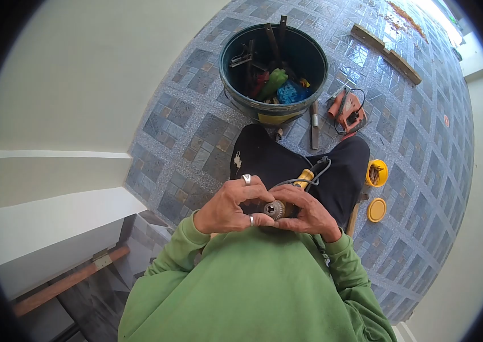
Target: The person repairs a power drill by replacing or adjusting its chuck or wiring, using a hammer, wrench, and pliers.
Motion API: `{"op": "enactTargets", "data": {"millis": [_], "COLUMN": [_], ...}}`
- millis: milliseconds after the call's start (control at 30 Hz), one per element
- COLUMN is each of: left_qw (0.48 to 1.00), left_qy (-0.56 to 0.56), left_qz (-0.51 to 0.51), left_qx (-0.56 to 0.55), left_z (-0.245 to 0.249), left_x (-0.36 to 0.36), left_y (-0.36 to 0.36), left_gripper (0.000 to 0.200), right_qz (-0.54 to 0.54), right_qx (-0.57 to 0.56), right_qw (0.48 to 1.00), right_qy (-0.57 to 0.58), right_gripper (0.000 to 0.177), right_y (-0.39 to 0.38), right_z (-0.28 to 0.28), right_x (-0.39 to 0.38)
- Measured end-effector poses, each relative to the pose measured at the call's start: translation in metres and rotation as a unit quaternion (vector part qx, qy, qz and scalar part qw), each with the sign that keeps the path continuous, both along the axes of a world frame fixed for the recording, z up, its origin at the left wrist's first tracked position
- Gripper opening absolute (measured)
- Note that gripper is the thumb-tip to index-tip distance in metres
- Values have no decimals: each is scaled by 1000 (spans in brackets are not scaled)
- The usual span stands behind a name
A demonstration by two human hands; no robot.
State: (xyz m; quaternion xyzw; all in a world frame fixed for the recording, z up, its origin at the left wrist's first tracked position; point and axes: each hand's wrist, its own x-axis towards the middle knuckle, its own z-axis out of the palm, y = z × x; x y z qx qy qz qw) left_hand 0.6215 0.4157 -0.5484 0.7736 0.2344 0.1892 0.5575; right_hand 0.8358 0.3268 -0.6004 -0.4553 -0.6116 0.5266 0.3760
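Our bucket [246, 107] holds metal bars [271, 40]; the yellow tub [385, 172], brown pieces [374, 174]. Our left hand [230, 206] clamps round the chuck [274, 210]; our right hand [310, 212] clasps the drill [304, 179].

Drill [275, 210] partly behind right hand [311, 213]; contents [375, 173] of yellow tub [385, 172] unclear

The corded drill [288, 210], partly hidden, was poised above the person's lap [341, 176], its round, toothed metal chuck [274, 210] facing upward around a dark central opening; the yellow handle [304, 180] slanted away, its grey cord [328, 166] looped alongside.
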Motion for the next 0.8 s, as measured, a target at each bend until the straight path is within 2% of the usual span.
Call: {"op": "enactTargets", "data": {"millis": [33, 67, 133, 167, 233, 267, 300, 367, 400, 433, 500, 533, 567, 667, 800], "left_qw": [1000, 999, 999, 999, 998, 998, 998, 998, 998, 998, 999, 999, 999, 998, 999], "left_qy": [-26, -27, -38, -39, -64, -64, -51, -38, -42, -46, -34, -19, -18, -24, -18], "left_qz": [-6, -8, -11, -12, -24, -25, -27, -32, -29, -25, -23, -22, -21, -15, -7], "left_qx": [-16, -17, -21, -21, 8, 7, -15, -36, -38, -41, -32, -23, -22, -48, -35], "left_z": [-1, -1, -2, -4, -7, -6, -6, -5, -5, -5, -8, -9, -8, -6, -7], "left_x": [4, 7, 12, 12, 12, 12, 12, 13, 14, 15, 11, 8, 8, 10, 6], "left_y": [-2, -3, -5, -5, -4, -5, -7, -8, -8, -8, -6, -6, -7, -7, -5], "left_gripper": [43, 43, 41, 41, 40, 40, 40, 40, 40, 41, 41, 42, 42, 44, 45], "right_qz": [41, 39, -14, -15, -25, 26, 25, -10, -20, -21, -30, -2, -1, 26, -73], "right_qx": [-7, -8, -69, -70, 21, 58, 58, -88, -97, -98, -18, 30, 30, -18, -2], "right_qw": [999, 999, 986, 986, 999, 998, 998, 996, 989, 989, 999, 999, 999, 999, 997], "right_qy": [-23, -25, -151, -153, 30, 14, 14, -30, -105, -106, 27, -20, -19, -18, -12], "right_gripper": [65, 65, 69, 69, 61, 61, 61, 74, 76, 76, 63, 62, 62, 63, 61], "right_y": [1, -2, -11, -11, -9, -5, -12, -15, -17, -16, -11, -8, -8, -8, -14], "right_z": [2, 6, 15, 16, 15, 2, -7, 4, 8, 12, 18, 12, 7, 4, -3], "right_x": [2, -1, -10, -9, 0, 6, 8, 1, -4, -4, -2, 2, 3, 1, -14]}}
